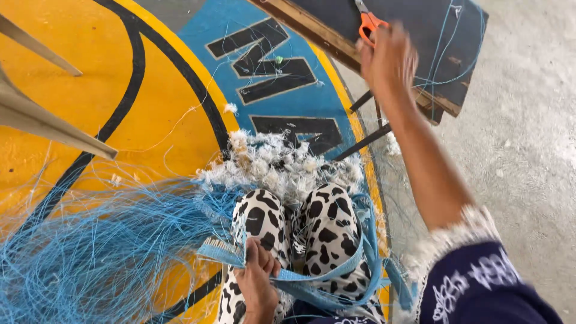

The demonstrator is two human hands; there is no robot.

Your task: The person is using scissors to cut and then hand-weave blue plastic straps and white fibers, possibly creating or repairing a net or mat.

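My left hand (pixel 258 282) rests on my lap and grips a flat blue woven strap (pixel 312 282) with frayed ends, laid across my black-and-white spotted trousers (pixel 324 228). My right hand (pixel 387 60) reaches up and forward to a dark low stool (pixel 438 36), its fingers on orange-handled scissors (pixel 369 21) lying there. The hand is blurred, so the grip is unclear. A heap of loose blue threads (pixel 90 252) spreads to my left. White fluffy fibre scraps (pixel 276 162) pile up beyond my knees.
The floor mat (pixel 72 108) is yellow and blue with black shapes. Pale plastic chair legs (pixel 42 114) jut in from the left edge. Grey concrete floor (pixel 528 120) lies to the right. Thin blue threads hang off the stool.
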